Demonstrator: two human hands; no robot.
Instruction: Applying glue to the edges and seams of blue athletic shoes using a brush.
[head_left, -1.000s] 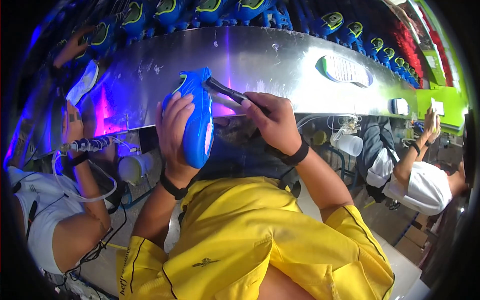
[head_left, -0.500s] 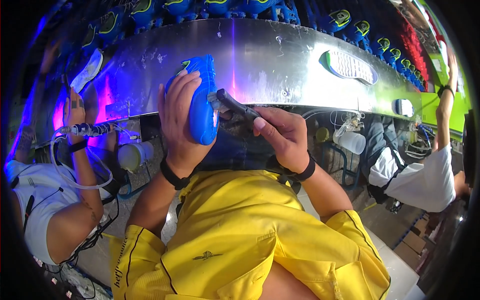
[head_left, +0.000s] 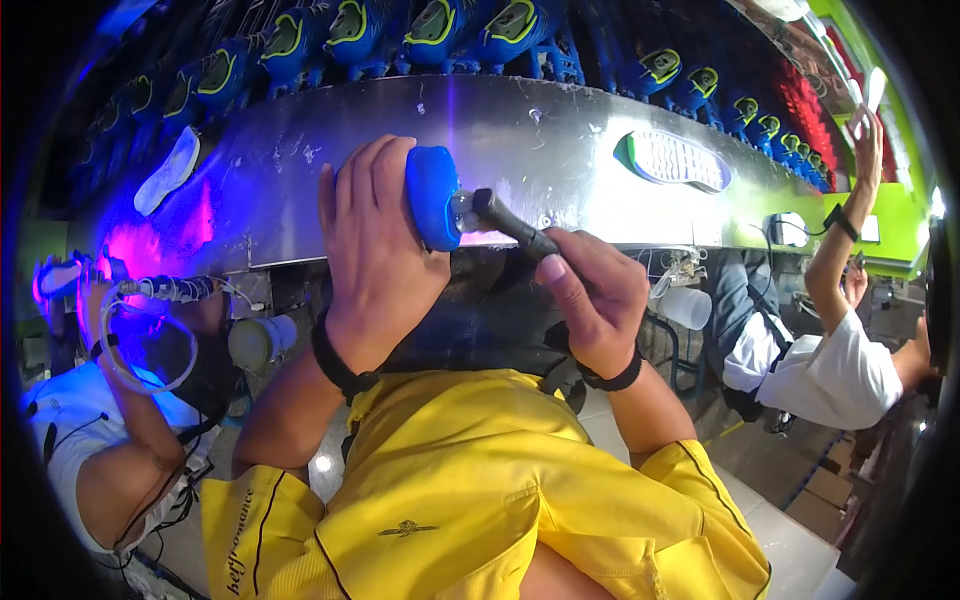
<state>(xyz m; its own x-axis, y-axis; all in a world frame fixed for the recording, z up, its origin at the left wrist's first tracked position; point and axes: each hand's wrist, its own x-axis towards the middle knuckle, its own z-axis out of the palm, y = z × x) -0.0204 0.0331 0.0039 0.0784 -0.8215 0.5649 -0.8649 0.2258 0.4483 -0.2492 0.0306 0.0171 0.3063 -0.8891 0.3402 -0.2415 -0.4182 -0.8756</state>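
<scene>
My left hand (head_left: 385,225) is wrapped over a bright blue shoe upper (head_left: 432,190), held just above the bench's near edge. One rounded end of the shoe shows; the rest is hidden behind my fingers. In my right hand (head_left: 603,295) is a brush (head_left: 520,222) with a dark handle, gripped between thumb and fingers. Its pale bristles touch the right side of the shoe, the side turned away from my left palm.
A metal bench (head_left: 560,130) runs across in front of me. A patterned shoe sole (head_left: 680,160) lies at right, a pale sole (head_left: 168,172) at left. Blue shoes (head_left: 435,30) line the far side. Co-workers sit at both sides; white tubs (head_left: 686,307) hang below the bench.
My left hand has rolled the shoe, so less of its length shows. The brush and my right hand have shifted right and nearer. The left co-worker's hand has left the pale sole on the bench.
</scene>
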